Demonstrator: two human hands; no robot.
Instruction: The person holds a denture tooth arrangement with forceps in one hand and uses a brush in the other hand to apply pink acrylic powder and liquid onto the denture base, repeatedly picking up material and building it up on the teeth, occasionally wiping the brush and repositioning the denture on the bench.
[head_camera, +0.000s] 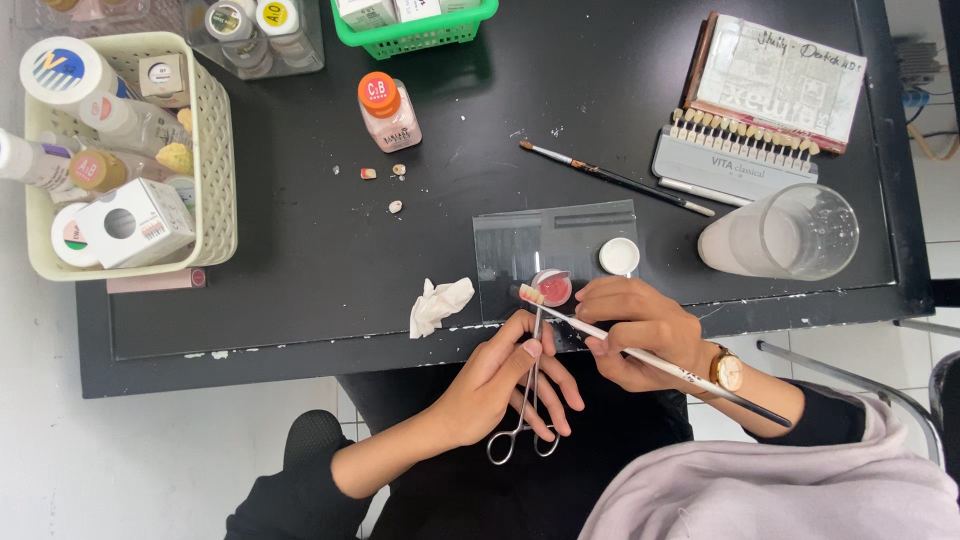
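Observation:
My left hand (500, 385) grips metal scissor-handled forceps (527, 400) whose tips clamp a small tooth-coloured piece (531, 294) over a glass slab (556, 250). My right hand (640, 335) holds a thin brush (680, 367), with its tip touching that piece. A small pink puddle (553, 288) lies on the slab just beyond the brush tip, and a white round lid (619, 256) sits to its right.
A crumpled tissue (439, 304), an orange-capped bottle (389, 110), three small tooth pieces (385, 183), a second brush (615, 179), a tooth shade guide (735, 152), a clear cup (785, 235) and a cream basket (215, 150) of jars lie on the black table (300, 270).

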